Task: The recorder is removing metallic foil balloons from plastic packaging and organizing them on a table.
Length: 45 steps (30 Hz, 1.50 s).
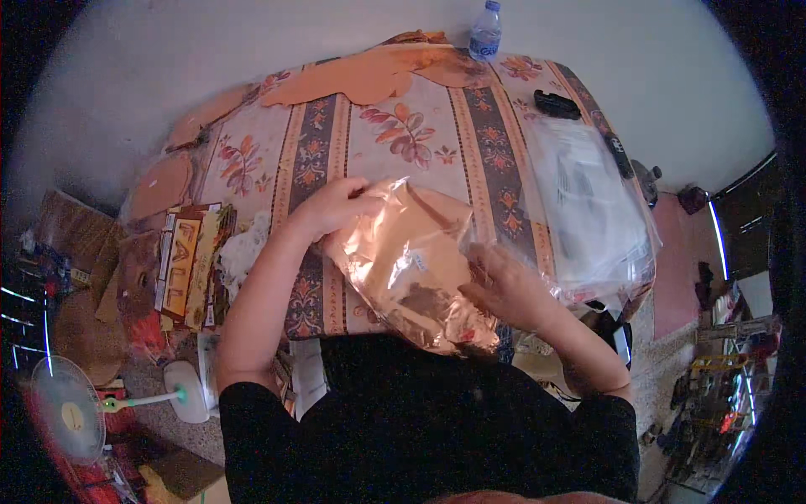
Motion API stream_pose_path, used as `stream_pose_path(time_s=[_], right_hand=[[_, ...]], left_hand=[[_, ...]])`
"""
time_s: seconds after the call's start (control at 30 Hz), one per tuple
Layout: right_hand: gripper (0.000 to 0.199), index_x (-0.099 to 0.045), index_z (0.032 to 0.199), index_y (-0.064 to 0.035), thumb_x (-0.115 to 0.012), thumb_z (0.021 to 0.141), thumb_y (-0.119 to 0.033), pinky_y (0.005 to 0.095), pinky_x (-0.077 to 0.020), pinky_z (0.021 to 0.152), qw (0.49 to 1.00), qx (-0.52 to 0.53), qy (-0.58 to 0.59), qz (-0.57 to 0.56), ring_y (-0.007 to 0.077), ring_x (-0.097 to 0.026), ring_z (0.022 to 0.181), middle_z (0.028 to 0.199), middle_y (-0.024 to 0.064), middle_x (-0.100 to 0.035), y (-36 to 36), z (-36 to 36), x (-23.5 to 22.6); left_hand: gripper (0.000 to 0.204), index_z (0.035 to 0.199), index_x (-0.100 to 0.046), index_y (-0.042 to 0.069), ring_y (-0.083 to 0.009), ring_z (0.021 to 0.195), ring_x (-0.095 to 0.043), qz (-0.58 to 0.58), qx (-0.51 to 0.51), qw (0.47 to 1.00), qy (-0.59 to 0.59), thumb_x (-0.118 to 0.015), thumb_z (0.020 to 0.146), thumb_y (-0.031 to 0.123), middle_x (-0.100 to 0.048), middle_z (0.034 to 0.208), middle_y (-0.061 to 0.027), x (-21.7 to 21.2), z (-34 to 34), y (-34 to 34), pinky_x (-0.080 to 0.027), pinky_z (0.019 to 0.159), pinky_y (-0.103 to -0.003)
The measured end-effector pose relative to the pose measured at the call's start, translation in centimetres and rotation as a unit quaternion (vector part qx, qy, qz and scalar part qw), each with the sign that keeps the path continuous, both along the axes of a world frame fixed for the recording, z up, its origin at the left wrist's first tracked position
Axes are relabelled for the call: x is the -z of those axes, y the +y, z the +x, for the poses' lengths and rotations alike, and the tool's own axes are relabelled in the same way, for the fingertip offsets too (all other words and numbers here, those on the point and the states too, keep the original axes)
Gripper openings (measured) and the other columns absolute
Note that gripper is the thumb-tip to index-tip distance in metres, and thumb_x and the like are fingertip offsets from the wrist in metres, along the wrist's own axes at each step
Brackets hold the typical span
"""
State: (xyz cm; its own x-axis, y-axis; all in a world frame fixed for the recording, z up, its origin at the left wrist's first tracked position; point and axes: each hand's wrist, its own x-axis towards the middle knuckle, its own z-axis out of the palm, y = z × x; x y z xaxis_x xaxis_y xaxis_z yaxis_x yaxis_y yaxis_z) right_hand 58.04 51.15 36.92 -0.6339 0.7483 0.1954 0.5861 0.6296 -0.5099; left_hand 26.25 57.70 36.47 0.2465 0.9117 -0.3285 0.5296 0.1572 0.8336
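Overhead view of a table point(395, 118) covered with a leaf-patterned cloth. The left hand point(332, 206) is closed on the upper edge of a clear plastic bag point(411, 269) holding orange-brown cut-outs; the right hand point(504, 286) grips the bag's right side, fingers curled. The bag lies at the near table edge, between both hands. A larger clear bag point(592, 210) rests just right of it. A water bottle point(485, 29) stands at the far edge, and a fan point(67, 412) sits on the floor at left.

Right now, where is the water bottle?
The water bottle stands at the table's far edge, right of centre, beyond the black case.
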Motion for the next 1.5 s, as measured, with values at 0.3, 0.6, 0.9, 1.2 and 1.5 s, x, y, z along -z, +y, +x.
stream_pose_path(time_s=[0.3, 0.6, 0.9, 1.2, 1.5], right_hand=[[0.057, -0.044, 0.122, 0.0018, -0.065, 0.081, -0.031, 0.0416, -0.0454, 0.080, 0.991, 0.036, -0.037, -0.124, 0.0385, -0.056, 0.093, 0.099, 0.0222, -0.057, 0.7, -0.4, -1.3], [0.048, -0.047, 0.120, -0.0010, -0.068, 0.081, -0.022, 0.0375, -0.0449, 0.082, 0.970, 0.019, 0.059, -0.234, 0.0302, -0.057, 0.098, 0.106, 0.0179, -0.058, 1.9, -1.1, -3.1], [0.056, -0.050, 0.118, 0.0009, -0.075, 0.075, -0.024, 0.0318, -0.0441, 0.085, 0.896, -0.199, 0.131, -0.374, 0.0174, -0.055, 0.099, 0.113, 0.0127, -0.058, 5.0, -0.9, -1.1], [0.030, -0.058, 0.113, -0.0036, -0.063, 0.086, -0.016, 0.0345, -0.0459, 0.082, 0.902, -0.100, 0.005, -0.420, 0.0182, -0.058, 0.094, 0.101, 0.0129, -0.063, 2.5, 0.0, -6.3], [0.042, -0.055, 0.110, 0.0000, -0.063, 0.071, 0.013, 0.0303, -0.0524, 0.066, 0.850, -0.084, 0.284, -0.435, 0.0225, -0.065, 0.084, 0.111, 0.0229, -0.056, 1.6, 9.8, -1.8]], left_hand=[[0.035, 0.116, -0.052, 0.003, -0.0095, 0.090, -0.054, 0.002, -0.038, 0.991, -0.128, -0.062, 0.087, 0.019, -0.058, 0.101, -0.0025, -0.9, -0.1, -1.5, -0.046, 0.079, -0.024], [0.031, 0.114, -0.050, 0.002, -0.0094, 0.090, -0.057, 0.104, -0.114, 0.938, -0.310, -0.061, 0.088, 0.015, -0.060, 0.101, -0.0047, -2.5, 1.4, -4.3, -0.047, 0.078, -0.024], [0.031, 0.116, -0.050, 0.002, -0.0089, 0.095, -0.055, 0.185, -0.098, 0.901, -0.380, -0.060, 0.088, 0.012, -0.059, 0.104, -0.0028, -2.0, 1.9, -4.0, -0.045, 0.084, -0.025], [0.020, 0.105, -0.056, 0.004, -0.0078, 0.081, -0.056, 0.342, -0.221, 0.904, -0.128, -0.057, 0.091, 0.017, -0.060, 0.086, -0.0013, -1.0, -1.2, -4.5, -0.046, 0.073, -0.023], [0.011, 0.090, -0.052, 0.011, -0.0019, 0.051, -0.037, 0.467, -0.557, 0.670, -0.150, -0.055, 0.092, 0.022, -0.041, 0.065, 0.0066, -5.4, -11.3, -15.1, -0.026, 0.041, -0.017]])
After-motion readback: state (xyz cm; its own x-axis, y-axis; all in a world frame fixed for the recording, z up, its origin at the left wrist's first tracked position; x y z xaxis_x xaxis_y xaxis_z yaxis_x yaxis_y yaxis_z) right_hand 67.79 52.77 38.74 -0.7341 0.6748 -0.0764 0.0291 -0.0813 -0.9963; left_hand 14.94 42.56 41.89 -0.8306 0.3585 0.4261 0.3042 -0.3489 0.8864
